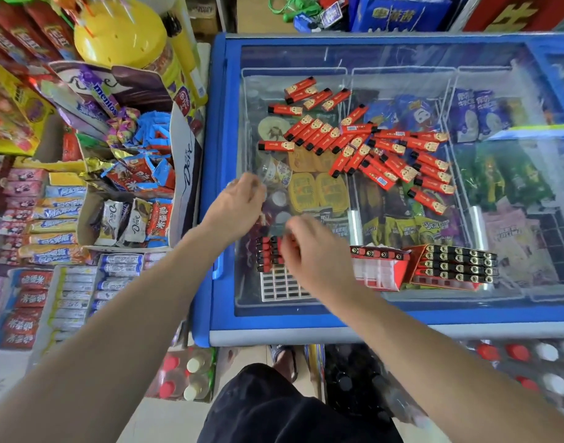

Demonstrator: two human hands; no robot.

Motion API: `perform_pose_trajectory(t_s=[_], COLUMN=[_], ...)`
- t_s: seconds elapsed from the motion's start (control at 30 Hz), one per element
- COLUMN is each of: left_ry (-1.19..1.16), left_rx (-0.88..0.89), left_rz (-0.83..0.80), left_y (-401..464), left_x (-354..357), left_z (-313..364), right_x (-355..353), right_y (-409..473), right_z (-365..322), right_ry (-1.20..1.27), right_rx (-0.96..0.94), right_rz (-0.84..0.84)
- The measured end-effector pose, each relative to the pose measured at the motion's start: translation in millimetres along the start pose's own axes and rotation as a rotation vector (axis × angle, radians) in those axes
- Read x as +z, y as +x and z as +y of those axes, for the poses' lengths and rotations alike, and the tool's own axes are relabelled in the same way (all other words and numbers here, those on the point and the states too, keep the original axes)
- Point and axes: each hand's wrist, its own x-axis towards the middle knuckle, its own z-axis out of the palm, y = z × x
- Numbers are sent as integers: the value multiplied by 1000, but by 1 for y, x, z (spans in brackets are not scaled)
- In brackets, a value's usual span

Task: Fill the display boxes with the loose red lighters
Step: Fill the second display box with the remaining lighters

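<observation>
Many loose red lighters (386, 148) lie scattered on the glass lid of a blue chest freezer (216, 187). Near the front edge stand three display boxes. The left box has a white grid tray (279, 287) with a few lighters (266, 255) standing in its far rows. The middle red box (381, 268) and the right box (455, 263) are packed with lighters. My right hand (312, 254) hovers over the grid tray, its fingers pinching a red lighter at the filled rows. My left hand (237, 204) is blurred, its fingers curled down round what looks like a red lighter.
Ice creams show through the freezer's glass lid. Left of the freezer is a crowded shelf with a cardboard box of chocolates (130, 199), mentos packs (104, 97) and a yellow lollipop stand (120, 30). Bottle crates (184, 375) sit on the floor below.
</observation>
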Motion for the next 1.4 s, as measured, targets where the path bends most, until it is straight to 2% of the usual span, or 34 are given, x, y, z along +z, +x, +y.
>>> perform_pose_trajectory(t_s=[0.13,0.27,0.37,0.53,0.6,0.7,0.77,0.83,0.93,1.0,1.17,1.33,1.4], left_ry=[236,426,482,689,739,698,606,451,282,335,625,577,533], left_rx=[94,104,78,130,152,158,131,108,100,90,-6,-83,-82], left_rz=[-36,-50,-54,-102,-117,-115,-116,-37,86,65,-163,-143,-122], left_y=[47,85,112,145,155,166,169,171,177,183,199,199,193], left_x=[-4,1,4,12,15,21,23,23,23,26,49,52,52], left_z=[17,33,32,26,23,25,31,37,54,70,85,87,86], right_x=[-25,-40,-41,-36,-33,-27,-22,-18,-12,-9,-6,-14,-18], right_y=[61,96,102,104,104,101,99,99,104,109,107,105,105], right_z=[51,101,135,178,187,189,187,185,180,176,172,171,169], right_ry=[-119,-255,-312,-380,-387,-440,-470,-443,-325,-241,-195,-137,-34], right_rx=[338,626,734,777,777,717,641,587,655,726,737,773,830], right_rz=[-58,-330,-468,-590,-585,-493,-418,-363,-334,-326,-279,-257,-230])
